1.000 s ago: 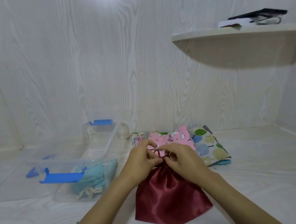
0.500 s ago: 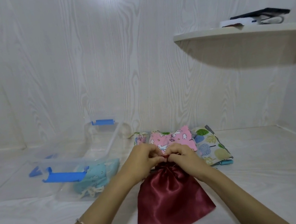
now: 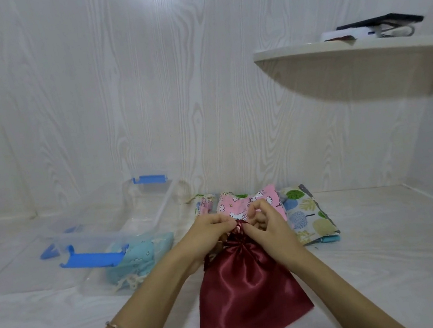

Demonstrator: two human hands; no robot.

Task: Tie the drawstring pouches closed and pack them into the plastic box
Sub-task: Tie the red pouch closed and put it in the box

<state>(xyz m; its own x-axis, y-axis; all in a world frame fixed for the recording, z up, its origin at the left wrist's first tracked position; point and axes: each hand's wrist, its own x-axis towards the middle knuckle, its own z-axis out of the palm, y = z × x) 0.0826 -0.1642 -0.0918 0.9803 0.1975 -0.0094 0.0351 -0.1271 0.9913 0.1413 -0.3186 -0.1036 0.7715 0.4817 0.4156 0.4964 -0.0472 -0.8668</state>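
White tabletop [image 3: 395, 263]: left hand [image 3: 209, 231] & right hand [image 3: 266, 225] both pinch cord at maroon pouch [image 3: 250, 286] neck. Slick satin below grip; knot may slip loose.

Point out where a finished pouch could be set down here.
Bare surface lies right of the leaf-print pouch and in front of the clear box. The box's far half looks free. It is crowded behind the red pouch, where both hands work.

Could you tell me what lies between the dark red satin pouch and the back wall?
In the head view, a pile of printed pouches lies there: the pink pouch on top, the leaf-print pouch under it to the right, behind the red pouch.
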